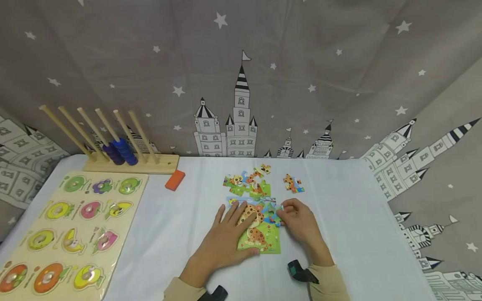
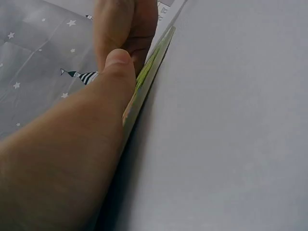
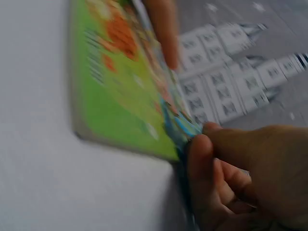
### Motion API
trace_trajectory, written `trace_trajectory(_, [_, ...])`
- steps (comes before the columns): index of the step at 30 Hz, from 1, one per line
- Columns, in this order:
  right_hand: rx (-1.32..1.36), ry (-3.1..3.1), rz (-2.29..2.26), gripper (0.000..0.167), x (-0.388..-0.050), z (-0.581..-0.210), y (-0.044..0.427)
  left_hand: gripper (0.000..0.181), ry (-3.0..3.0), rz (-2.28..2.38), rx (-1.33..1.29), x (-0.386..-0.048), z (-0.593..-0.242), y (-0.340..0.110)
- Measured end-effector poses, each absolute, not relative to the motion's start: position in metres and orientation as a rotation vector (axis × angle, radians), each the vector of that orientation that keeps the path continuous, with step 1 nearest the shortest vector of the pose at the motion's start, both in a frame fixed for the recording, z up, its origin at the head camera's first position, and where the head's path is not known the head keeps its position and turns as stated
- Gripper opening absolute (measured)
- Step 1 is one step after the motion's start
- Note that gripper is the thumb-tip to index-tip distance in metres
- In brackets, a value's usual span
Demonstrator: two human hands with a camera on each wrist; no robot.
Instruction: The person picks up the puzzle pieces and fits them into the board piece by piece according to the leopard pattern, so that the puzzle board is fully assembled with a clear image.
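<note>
A picture puzzle board [image 1: 272, 244] with a spotted cat on green grass lies on the white table. Across its left side rests my left hand [image 1: 226, 238], fingers spread over the picture. At the upper right edge of the board, my right hand [image 1: 301, 221] pinches a blue puzzle piece [image 1: 279, 214] between thumb and fingers. The right wrist view shows the piece's blue edge [image 3: 185, 126] at the fingertips, tilted and blurred. Several loose pieces [image 1: 260, 189] lie bunched just above the board, and one spotted piece [image 1: 290, 184] is apart to their right.
To the left stands a wooden peg rack [image 1: 162, 164] with purple and blue rings on two pegs. An orange block [image 1: 175, 180] lies before it. A large fruit puzzle board [image 1: 84, 228] covers the table's left side. Behind the table hangs a grey curtain [image 1: 301, 37] with castles.
</note>
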State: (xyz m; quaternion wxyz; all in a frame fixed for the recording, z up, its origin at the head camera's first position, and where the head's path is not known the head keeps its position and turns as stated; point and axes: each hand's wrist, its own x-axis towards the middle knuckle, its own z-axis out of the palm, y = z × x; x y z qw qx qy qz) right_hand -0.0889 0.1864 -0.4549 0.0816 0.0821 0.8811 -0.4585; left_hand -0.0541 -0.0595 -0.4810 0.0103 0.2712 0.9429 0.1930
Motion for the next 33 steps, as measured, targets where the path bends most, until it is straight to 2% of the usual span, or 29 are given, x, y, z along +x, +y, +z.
trace_trajectory(6, [0.205,2.821,-1.268,0.025,-0.09,-0.46,0.155,0.088,2.958,0.578,0.875,-0.057,-0.48,-0.056])
trace_trajectory(14, [0.192,2.932,-1.142,0.029,-0.096,-0.463,0.141,0.083,2.97,0.473,0.878,-0.063,-0.48,-0.052])
trace_trajectory(21, [0.027,2.84,-1.164,0.034,-0.094,-0.458,0.155,0.077,2.989,0.489,0.902,-0.06,-0.48,-0.05])
trace_trajectory(26, [-0.117,2.718,-1.185,0.049,-0.095,-0.456,0.173,0.076,3.014,0.479,0.905,-0.06,-0.479,-0.048])
trace_trajectory(33, [-0.2,2.821,-1.134,0.041,-0.095,-0.461,0.171,0.079,3.048,0.424,0.901,-0.06,-0.48,-0.047])
